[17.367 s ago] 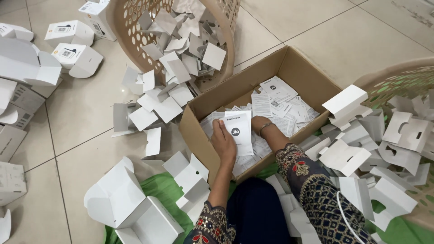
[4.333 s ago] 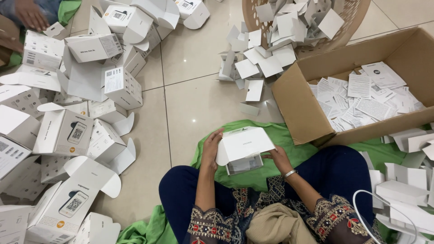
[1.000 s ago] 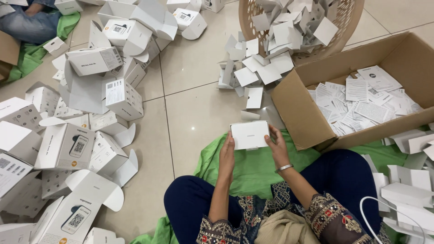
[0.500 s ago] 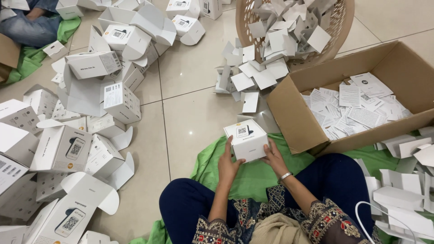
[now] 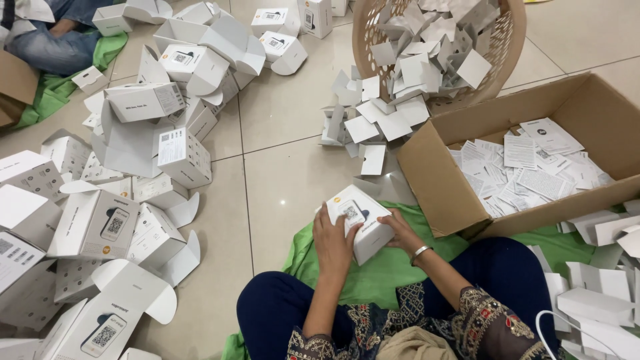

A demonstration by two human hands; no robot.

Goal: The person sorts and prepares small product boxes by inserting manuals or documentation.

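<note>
I sit cross-legged on a green cloth (image 5: 373,273) on the tiled floor. Both hands hold a small white carton (image 5: 363,217) with a printed square code on its top, just above the cloth in front of my knees. My left hand (image 5: 333,240) grips its near left side, fingers laid over the top. My right hand (image 5: 403,230), with a metal bangle at the wrist, holds the right side. The carton is closed and tilted slightly.
An open brown cardboard box (image 5: 433,180) with several printed leaflets stands to the right. A tan wicker basket (image 5: 507,53) of white card inserts spills some onto the floor behind it. Many white cartons (image 5: 100,227) lie heaped on the left. Another person's legs (image 5: 53,47) show at top left.
The white carton has turned from a flat, side-on piece into a closed box, and my hands have lowered it toward the cloth while shifting around its sides.
</note>
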